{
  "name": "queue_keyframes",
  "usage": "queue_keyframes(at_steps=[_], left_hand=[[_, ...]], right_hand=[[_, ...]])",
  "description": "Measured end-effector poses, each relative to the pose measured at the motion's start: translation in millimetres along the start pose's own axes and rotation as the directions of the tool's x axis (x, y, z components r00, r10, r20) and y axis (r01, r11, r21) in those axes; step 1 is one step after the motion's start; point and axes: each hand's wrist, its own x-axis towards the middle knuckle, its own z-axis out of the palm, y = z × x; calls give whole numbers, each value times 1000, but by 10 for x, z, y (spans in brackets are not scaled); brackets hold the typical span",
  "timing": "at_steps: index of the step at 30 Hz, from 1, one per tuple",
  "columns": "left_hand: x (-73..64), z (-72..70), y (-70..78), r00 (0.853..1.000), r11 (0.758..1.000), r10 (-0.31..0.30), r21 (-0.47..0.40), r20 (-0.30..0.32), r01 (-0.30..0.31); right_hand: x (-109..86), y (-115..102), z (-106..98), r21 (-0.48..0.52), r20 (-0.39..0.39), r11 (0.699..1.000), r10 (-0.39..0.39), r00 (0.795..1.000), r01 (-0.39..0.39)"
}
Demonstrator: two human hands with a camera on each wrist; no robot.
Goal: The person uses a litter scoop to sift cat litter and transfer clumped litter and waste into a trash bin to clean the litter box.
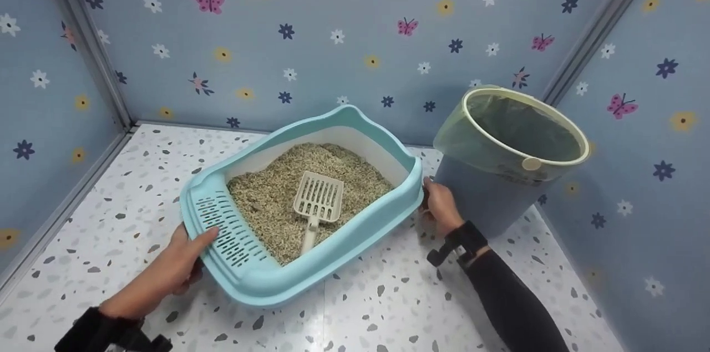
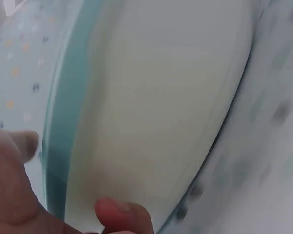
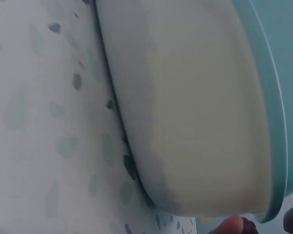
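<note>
A cat litter box point(image 1: 355, 244) with a light blue rim stands at a slant on the speckled floor. Brownish litter pellets point(image 1: 272, 191) fill it, and a beige slotted litter scoop point(image 1: 310, 233) lies on them, handle toward the front rim. My left hand point(image 1: 166, 266) grips the near-left end, thumb over the perforated ledge and fingers beneath the rim. At the right corner, my right hand point(image 1: 442, 205) holds the rim, its fingertips partly hidden behind it. Both wrist views show the box's cream outer wall point(image 2: 161, 107) close to the floor.
Just right of my right hand stands a grey-blue trash bin point(image 1: 471, 191), its greenish bag point(image 1: 463, 138) folded over and held by a cream ring point(image 1: 582, 147). Flower-patterned panels point(image 1: 310, 64) enclose the white terrazzo-like floor point(image 1: 388, 307) at the back and both sides.
</note>
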Motion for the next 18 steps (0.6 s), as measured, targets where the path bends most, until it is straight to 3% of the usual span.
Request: queue_keyframes(at_steps=[3,7,15,18], left_hand=[[-90,165,36,1000,1000,-17,-12,6,17],[-78,258,35,999,999,-38,-24,-29,37],[-28,232,23,986,989,-149,0,-76,149],[47,148,17,990,992,-123,9,-73,124]], right_hand=[[148,-61,-37,-12,9,1000,-18,1000,18],[233,-101,-30,-44,24,997,-61,998,62],[215,-98,-32,-7,56,997,-83,995,83],[142,-71,-25,-6,28,998,-60,998,60]])
